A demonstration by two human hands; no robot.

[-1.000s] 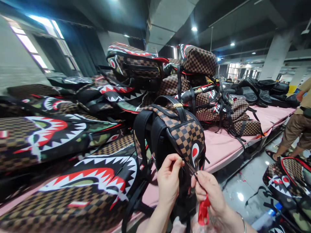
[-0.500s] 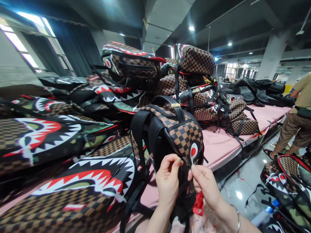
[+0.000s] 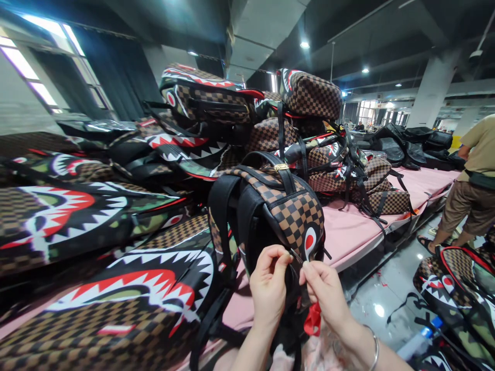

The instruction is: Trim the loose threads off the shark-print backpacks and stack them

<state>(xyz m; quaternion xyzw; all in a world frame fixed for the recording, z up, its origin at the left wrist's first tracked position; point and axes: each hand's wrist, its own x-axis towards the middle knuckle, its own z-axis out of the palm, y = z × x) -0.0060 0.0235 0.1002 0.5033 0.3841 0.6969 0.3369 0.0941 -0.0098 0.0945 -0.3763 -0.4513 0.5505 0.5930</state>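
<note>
Pinches a thin dark strip [image 3: 297, 256] in right fingers [image 3: 314, 274], holds left fingers [image 3: 274, 253] narrow, contents unclear, by the backpack [image 3: 296, 211] upright on the table [image 3: 348, 232]; probably handles light, soft-sided, best lifted by its handle [image 3: 286, 181].

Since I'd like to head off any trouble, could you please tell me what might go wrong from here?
The thin dark strip might slip from the right hand, which pinches it by fingertips only. The red ribbon hanging just below that hand could snag or get in the way. Behind, the checkered backpack on top of the pile might slide if the uneven stack is bumped.
</note>
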